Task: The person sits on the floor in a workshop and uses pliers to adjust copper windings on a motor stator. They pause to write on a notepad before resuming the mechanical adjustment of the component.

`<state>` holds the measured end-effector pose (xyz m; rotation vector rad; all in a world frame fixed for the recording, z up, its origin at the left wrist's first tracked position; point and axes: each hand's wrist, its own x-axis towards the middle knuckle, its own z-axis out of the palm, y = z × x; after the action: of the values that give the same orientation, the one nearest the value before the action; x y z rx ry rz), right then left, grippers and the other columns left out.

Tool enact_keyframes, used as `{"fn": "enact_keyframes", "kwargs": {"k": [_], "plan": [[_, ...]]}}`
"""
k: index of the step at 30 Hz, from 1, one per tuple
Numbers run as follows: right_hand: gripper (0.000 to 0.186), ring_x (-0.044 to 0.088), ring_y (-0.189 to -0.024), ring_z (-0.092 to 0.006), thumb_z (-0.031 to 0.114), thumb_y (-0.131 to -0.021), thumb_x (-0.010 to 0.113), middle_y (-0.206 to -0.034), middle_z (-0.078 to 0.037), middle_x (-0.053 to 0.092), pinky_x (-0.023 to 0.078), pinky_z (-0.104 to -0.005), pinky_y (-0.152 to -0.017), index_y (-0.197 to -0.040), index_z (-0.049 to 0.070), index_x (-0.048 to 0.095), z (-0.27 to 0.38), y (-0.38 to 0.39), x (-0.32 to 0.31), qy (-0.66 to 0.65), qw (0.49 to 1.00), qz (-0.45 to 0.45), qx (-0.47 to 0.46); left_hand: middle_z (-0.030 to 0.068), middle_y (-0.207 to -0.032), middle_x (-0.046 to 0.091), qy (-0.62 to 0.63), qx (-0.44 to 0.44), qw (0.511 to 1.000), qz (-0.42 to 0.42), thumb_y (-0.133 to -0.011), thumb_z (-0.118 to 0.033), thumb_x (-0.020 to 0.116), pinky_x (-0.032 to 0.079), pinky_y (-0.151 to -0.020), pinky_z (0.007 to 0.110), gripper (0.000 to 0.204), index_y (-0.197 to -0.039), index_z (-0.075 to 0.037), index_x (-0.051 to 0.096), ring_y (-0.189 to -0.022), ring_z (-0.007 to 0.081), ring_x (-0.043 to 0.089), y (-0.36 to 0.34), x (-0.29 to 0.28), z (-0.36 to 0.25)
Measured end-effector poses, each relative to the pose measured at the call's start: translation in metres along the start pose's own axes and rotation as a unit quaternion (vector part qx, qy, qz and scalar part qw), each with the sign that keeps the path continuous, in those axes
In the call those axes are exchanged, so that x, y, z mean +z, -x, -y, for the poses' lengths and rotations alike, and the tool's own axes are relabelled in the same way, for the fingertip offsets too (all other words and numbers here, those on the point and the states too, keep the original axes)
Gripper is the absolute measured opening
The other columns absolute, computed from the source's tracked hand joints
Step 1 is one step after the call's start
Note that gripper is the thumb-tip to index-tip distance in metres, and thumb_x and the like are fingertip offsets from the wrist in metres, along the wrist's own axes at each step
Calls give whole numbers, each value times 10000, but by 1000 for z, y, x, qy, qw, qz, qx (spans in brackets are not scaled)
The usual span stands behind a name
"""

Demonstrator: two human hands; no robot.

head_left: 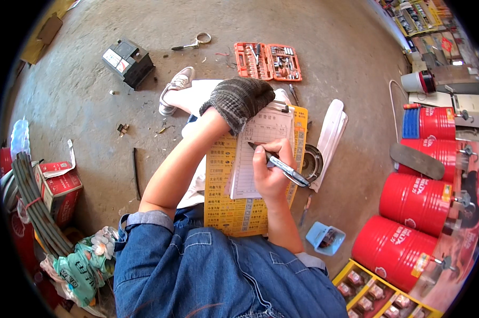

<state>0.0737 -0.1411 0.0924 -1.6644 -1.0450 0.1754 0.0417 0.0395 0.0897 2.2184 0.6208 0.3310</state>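
A yellow printed clipboard (237,217) lies over my lap, carrying a white pad of ruled forms (245,185) under a clip at its top. My left hand (237,100), in a dark knit glove, is curled over the top of the clipboard beside the clip, its fingertips partly hidden. My bare right hand (272,175) grips a dark pen (287,169), whose tip is at the left part of the upper form, just below some small handwriting. My forearms come up from the lower edge on either side of the board.
Beyond my outstretched legs are a black battery (128,62), a ring wrench (202,38) and an orange socket case (267,61). At right stand red drums (388,249), a blue container (324,238) and a round metal part (314,161). Boxes (64,185) and hoses (32,196) lie at left.
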Motion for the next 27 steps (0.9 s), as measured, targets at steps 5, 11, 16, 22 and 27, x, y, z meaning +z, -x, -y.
{"fn": "enact_keyframes", "kwargs": {"k": [5,11,16,22,27], "plan": [[173,492,-514,-73,37,-836,673,-622,-34,550,406,-236,-486,-782,22,509,-1,0,-1,-5,1000,12,4,179,-990,703,1,-5,1000,3,-929,-390,586,518,-833,426,368,-1077,-74,702,-937,355,669,-1,-3,-1],[166,502,-517,-81,35,-833,672,-633,-42,563,415,-242,-490,-785,17,514,0,0,-1,1,1000,10,1,182,-974,703,5,-3,1000,-9,-929,-383,585,521,-821,422,360,-1073,-75,704,-915,357,671,0,-1,0],[168,498,-514,-77,32,-834,671,-626,-39,557,409,-240,-486,-782,17,512,0,1,-2,8,1000,12,6,184,-975,703,5,-2,1000,-5,-931,-381,582,522,-817,423,362,-1075,-73,704,-909,355,673,1,-2,-1],[171,480,-505,-73,26,-833,668,-604,-29,534,396,-238,-478,-776,21,507,0,0,-1,-7,1000,16,1,182,-981,703,10,-1,1000,-7,-934,-379,578,525,-810,423,358,-1076,-75,704,-905,353,676,1,-2,-1],[170,489,-507,-70,25,-834,664,-607,-31,544,397,-233,-480,-773,21,505,1,-1,-2,-4,1000,15,5,183,-982,702,6,-2,1000,-18,-934,-378,579,525,-811,425,358,-1074,-73,705,-910,353,677,1,0,-1]]}}
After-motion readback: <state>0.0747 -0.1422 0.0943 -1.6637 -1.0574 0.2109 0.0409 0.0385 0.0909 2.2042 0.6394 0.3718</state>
